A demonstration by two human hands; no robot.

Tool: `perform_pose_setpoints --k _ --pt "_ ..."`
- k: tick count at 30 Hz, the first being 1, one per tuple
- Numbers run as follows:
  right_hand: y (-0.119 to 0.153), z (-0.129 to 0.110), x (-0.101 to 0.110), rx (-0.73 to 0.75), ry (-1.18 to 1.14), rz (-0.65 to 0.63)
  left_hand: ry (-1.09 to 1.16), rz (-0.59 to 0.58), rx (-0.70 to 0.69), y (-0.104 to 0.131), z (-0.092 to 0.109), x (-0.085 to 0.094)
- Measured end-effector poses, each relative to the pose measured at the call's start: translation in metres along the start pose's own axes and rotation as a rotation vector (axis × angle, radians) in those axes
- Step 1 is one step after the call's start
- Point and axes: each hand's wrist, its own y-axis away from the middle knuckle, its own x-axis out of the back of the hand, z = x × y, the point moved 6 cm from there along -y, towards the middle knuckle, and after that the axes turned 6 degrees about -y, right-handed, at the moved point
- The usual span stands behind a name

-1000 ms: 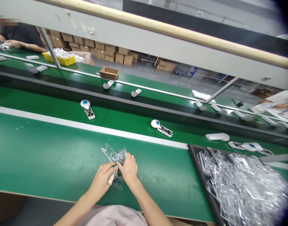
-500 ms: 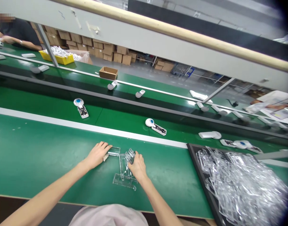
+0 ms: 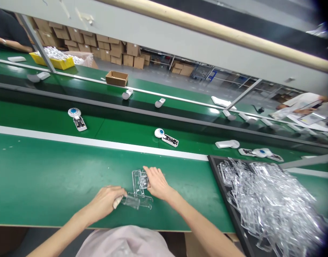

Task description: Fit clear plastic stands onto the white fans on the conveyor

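My left hand (image 3: 107, 201) is closed on the end of a clear plastic piece (image 3: 132, 202) low over the green table. Its thumb tip looks wrapped in something pale. My right hand (image 3: 157, 181) is closed around more clear plastic parts (image 3: 143, 180), just right of a clear frame (image 3: 135, 178) lying on the table. Another clear strip with a curled end (image 3: 149, 204) lies between the hands, partly behind the piece in the left one. Transparency makes the overlapping edges hard to separate.
A black tray (image 3: 220, 192) heaped with clear plastic parts (image 3: 276, 200) stands on the right. Beyond a white line, the belt carries white devices with circuit boards (image 3: 169, 140). A divider (image 3: 113, 103) runs behind them. Farther back are a yellow bin (image 3: 64, 64), a cardboard box (image 3: 117, 78) and two people.
My left hand has come nearer to me with its clear piece, down over the curled strip. The right hand still grips its clear parts. Devices on the belt sit farther left in view.
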Motion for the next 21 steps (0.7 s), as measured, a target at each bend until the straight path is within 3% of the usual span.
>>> perform_pose_setpoints --k 2,5,10,12,16,21 --pt "-0.006 -0.018 -0.002 0.248 0.13 -0.074 -0.049 -0.051 -0.097 0.008 0.015 -0.014" --pt "-0.014 -0.032 -0.006 0.489 0.198 -0.163 -0.1 -0.06 -0.14 0.009 0.032 -0.032" --pt "-0.026 -0.035 -0.015 0.668 0.201 -0.307 -0.17 -0.08 -0.118 -0.002 0.04 -0.054" --pt "-0.029 -0.032 -0.017 0.649 0.191 -0.316 -0.194 -0.08 -0.074 -0.003 0.037 -0.061" --pt "-0.028 -0.011 -0.016 0.436 0.195 -0.254 -0.25 -0.053 0.073 0.005 0.023 -0.068" --pt "0.002 0.036 -0.008 0.207 0.227 -0.196 -0.303 -0.042 0.123 0.014 0.011 -0.064"
